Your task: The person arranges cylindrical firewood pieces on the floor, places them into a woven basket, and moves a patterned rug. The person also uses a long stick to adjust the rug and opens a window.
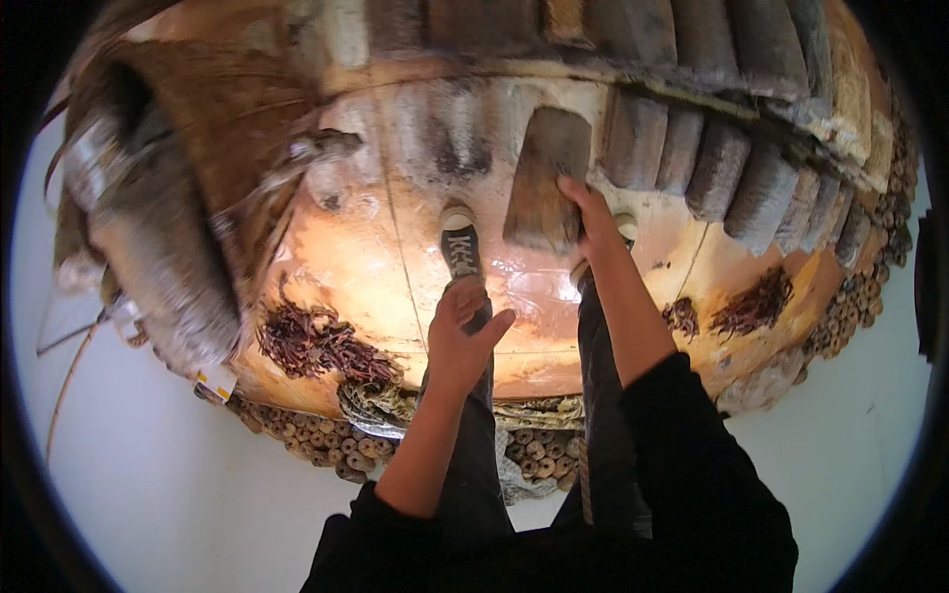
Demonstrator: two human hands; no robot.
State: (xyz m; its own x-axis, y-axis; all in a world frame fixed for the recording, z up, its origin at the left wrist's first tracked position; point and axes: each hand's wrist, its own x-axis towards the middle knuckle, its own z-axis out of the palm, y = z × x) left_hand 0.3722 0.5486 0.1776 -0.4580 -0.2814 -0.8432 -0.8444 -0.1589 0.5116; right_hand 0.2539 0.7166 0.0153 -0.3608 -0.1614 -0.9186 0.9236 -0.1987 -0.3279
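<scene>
My right hand (591, 209) grips the lower right edge of a dark brown, worn rectangular block (550, 174), with the thumb lying on its upper face. The block is held above the floor, in front of my right foot. What it is made of cannot be told. My left hand (467, 326) holds nothing; its thumb stands apart from the fingers, over my left leg. Ahead and to the right, a row of similar brown blocks (715, 167) stands side by side on the floor. More blocks (700, 44) form a row above them, beyond a dark ledge.
Reddish-brown stringy clumps lie on the tiled floor (519, 374) at left (326, 345) and right (752, 302). A large rolled bundle (163, 230) stands at left. Stacked round pieces (341, 445) and a crumpled sack (378, 408) are near my legs. My shoe (461, 248) is below.
</scene>
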